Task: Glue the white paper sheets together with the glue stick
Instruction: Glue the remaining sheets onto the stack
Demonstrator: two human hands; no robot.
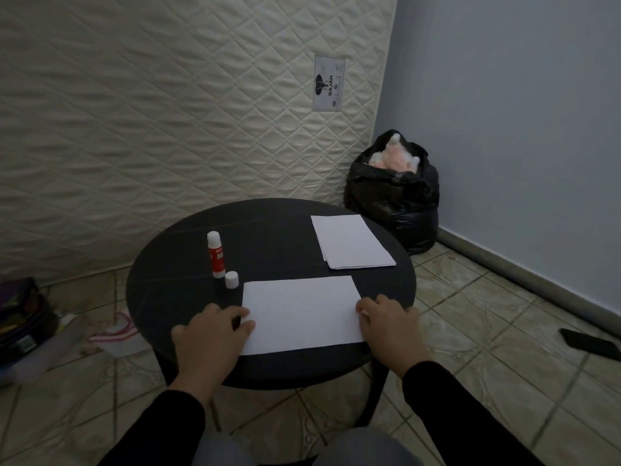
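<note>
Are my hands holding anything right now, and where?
Nothing is gripped. The left hand and right hand rest on the short edges of the near paper sheet, fingers touching it.

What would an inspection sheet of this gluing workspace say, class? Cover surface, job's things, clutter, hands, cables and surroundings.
Surface: round dark table.
Job's things: single white sheet at the near edge; paper stack at far right; glue stick upright and uncapped, its cap beside it.
Clutter: nothing seen on the table.
Hands: left hand rests on the sheet's left edge; right hand on its right edge; fingers relaxed.
Cables: nothing seen.
Surroundings: quilted mattress against the wall; black bag in the corner; dark flat object on the tiled floor.
</note>
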